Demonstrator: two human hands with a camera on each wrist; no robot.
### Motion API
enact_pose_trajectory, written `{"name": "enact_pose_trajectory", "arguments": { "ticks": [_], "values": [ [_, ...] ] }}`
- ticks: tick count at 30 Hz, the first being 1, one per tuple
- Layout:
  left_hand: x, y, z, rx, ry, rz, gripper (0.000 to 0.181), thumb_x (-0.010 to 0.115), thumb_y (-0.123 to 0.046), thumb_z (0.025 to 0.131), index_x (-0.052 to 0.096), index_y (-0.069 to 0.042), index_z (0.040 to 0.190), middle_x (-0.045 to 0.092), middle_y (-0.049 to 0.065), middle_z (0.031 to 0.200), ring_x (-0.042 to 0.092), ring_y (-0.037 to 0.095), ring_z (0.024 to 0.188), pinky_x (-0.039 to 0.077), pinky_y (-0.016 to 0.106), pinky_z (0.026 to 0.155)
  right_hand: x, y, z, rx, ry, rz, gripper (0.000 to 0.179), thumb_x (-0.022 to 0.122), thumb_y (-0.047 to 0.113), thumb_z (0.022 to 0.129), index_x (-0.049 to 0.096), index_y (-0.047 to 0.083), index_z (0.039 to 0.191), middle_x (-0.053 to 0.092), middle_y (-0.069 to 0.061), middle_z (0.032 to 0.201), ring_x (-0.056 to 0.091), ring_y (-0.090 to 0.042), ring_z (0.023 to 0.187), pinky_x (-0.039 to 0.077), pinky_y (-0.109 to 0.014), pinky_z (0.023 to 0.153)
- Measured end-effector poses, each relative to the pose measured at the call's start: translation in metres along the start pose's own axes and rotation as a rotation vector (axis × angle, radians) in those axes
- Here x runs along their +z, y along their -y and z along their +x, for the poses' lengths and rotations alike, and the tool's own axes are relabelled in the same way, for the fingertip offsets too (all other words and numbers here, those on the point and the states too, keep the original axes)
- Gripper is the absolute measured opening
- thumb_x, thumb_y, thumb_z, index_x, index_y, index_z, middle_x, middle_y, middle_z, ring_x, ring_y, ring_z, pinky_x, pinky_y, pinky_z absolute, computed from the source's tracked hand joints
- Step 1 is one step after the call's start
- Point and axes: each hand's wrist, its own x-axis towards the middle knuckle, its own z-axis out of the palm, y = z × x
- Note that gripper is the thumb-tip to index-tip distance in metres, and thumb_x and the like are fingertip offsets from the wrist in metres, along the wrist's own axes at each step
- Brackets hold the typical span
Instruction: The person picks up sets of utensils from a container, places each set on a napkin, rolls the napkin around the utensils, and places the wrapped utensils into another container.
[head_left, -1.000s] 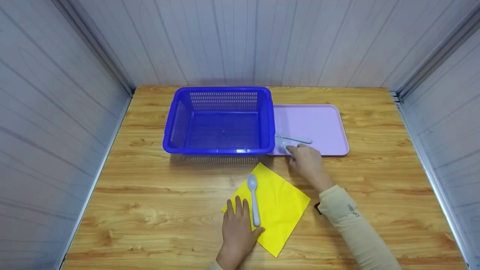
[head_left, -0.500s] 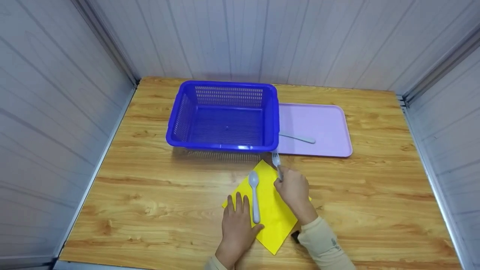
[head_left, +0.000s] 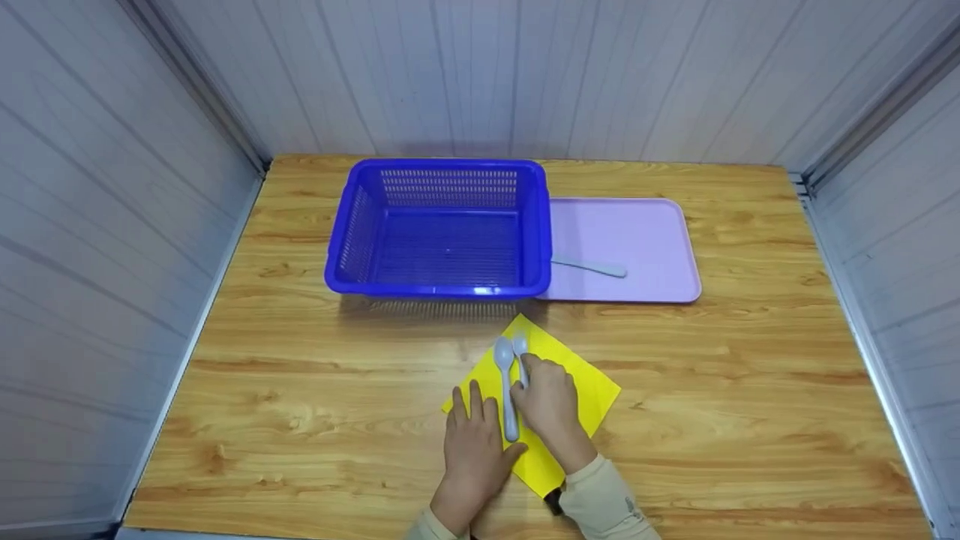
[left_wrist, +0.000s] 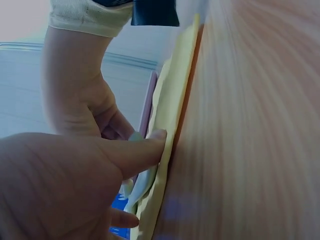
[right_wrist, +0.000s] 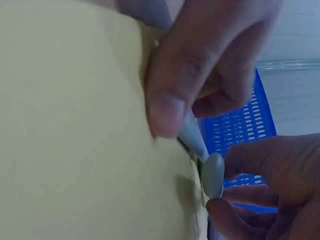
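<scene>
A light grey spoon (head_left: 510, 401) lies lengthwise on a yellow napkin (head_left: 585, 386), its bowl pointing away from me. My left hand (head_left: 474, 454) is spread flat on the napkin's left side, thumb near the end of the spoon's handle. Close along the spoon's right side, a light grey fork (head_left: 520, 343) is pinched by my right hand (head_left: 551, 401), its head pointing away. The right wrist view shows the rounded end of the fork's handle (right_wrist: 213, 175) between thumb and fingers. My right hand covers most of that handle in the head view.
Behind the napkin stands a blue plastic basket (head_left: 439, 290) with perforated walls. A pink tray (head_left: 645, 225) sits to its right, partly hidden by it. On the tray lies another utensil's grey handle (head_left: 592, 267), its head hidden behind the basket.
My right hand has picked the fork up from the tray and brought it left and toward me onto the napkin, beside the spoon. My left hand stays on the napkin.
</scene>
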Motion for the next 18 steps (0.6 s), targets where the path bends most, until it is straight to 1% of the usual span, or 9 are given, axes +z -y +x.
{"name": "enact_pose_trajectory", "arguments": {
  "ticks": [2, 4, 9, 13, 18],
  "values": [
    [0.0013, -0.0006, 0.0, 0.012, -0.011, -0.001, 0.076, 0.068, -0.065, 0.077, 0.052, 0.0, 0.11, 0.036, 0.034, 0.143, 0.034, 0.056, 0.127, 0.043, 0.053, 0.097, 0.0028, -0.0001, -0.0013, 0.026, 0.011, 0.002, 0.038, 0.072, 0.008, 0.077, 0.069, -0.002, 0.114, 0.066, -0.009, 0.083, 0.055, -0.014, 0.06, 0.049, -0.027, 0.05],
    [0.0018, -0.0014, -0.0001, 0.019, -0.014, -0.011, 0.071, 0.07, -0.063, 0.077, 0.052, -0.001, 0.105, 0.035, 0.035, 0.142, 0.034, 0.058, 0.126, 0.042, 0.055, 0.096, 0.0044, -0.0009, -0.0018, 0.05, 0.017, 0.003, 0.039, 0.073, 0.008, 0.078, 0.068, -0.001, 0.115, 0.066, -0.01, 0.084, 0.056, -0.014, 0.062, 0.05, -0.026, 0.051],
    [0.002, -0.0028, 0.0013, 0.023, -0.009, -0.038, 0.066, 0.071, -0.061, 0.077, 0.054, -0.004, 0.108, 0.035, 0.036, 0.141, 0.033, 0.062, 0.124, 0.04, 0.06, 0.096, 0.0053, -0.0032, -0.0009, 0.071, 0.028, 0.022, 0.04, 0.074, 0.007, 0.078, 0.067, -0.002, 0.116, 0.067, -0.012, 0.087, 0.059, -0.015, 0.063, 0.05, -0.024, 0.05],
    [0.0017, -0.003, 0.0023, 0.027, -0.009, -0.069, 0.064, 0.072, -0.059, 0.078, 0.055, -0.007, 0.111, 0.035, 0.035, 0.143, 0.031, 0.063, 0.125, 0.038, 0.061, 0.097, 0.0054, -0.0033, -0.0016, 0.078, 0.02, 0.046, 0.041, 0.073, 0.007, 0.079, 0.066, -0.004, 0.118, 0.068, -0.015, 0.092, 0.061, -0.016, 0.064, 0.052, -0.023, 0.05],
    [0.0024, -0.0012, 0.0004, 0.014, 0.0, -0.102, 0.062, 0.073, -0.057, 0.077, 0.056, -0.008, 0.111, 0.034, 0.035, 0.144, 0.029, 0.063, 0.126, 0.036, 0.063, 0.098, 0.008, -0.0026, -0.0044, 0.061, 0.01, 0.045, 0.039, 0.073, 0.009, 0.082, 0.066, -0.004, 0.118, 0.067, -0.014, 0.089, 0.061, -0.016, 0.066, 0.053, -0.026, 0.053]
  ]
}}
